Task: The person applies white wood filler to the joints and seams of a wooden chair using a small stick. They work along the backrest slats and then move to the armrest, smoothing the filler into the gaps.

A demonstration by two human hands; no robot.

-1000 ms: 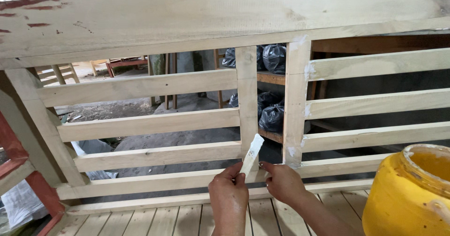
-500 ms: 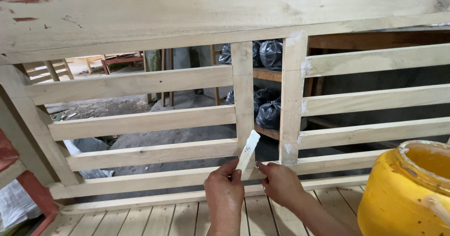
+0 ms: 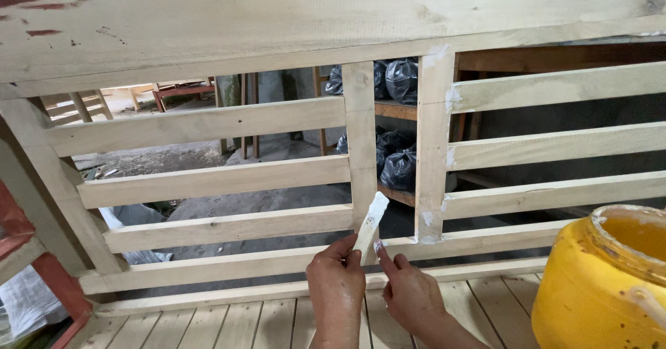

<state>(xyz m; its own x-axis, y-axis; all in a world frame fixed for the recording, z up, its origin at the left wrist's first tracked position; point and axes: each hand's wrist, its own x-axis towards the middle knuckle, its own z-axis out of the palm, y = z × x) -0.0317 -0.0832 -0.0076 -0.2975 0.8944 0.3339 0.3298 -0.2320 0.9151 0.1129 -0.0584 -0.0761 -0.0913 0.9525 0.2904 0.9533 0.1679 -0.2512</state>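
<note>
Stick (image 3: 371,225): flat, pale, smeared white at the top end. You hold it at the base of the middle post (image 3: 361,141), where that post meets the bottom rail (image 3: 229,264).

Axis: long axis runs up and slightly right, tip against the post's lower edge, butt down in your hands. It sits just above both hands, right between them.

Left hand (image 3: 338,290): fingers curled, pinching the stick's lower end between thumb and fingertips. This hand carries it.
Right hand (image 3: 411,295): mostly closed, index fingertip pressed at the stick's foot by the joint, white paste on the tip. Whether it grips the stick or only touches it, can't tell.
Both are about equally near; the left has the hold.

Count:
- 1 stick
- 2 upright posts, middle one and a second post (image 3: 433,148) just right of it, white filler at its joints
- 3 slats per side above the bottom rail, left and right
- 1 yellow tub (image 3: 590,300), open, lower right, well apart from your hands
- several black bags (image 3: 399,162) behind the frame
</note>
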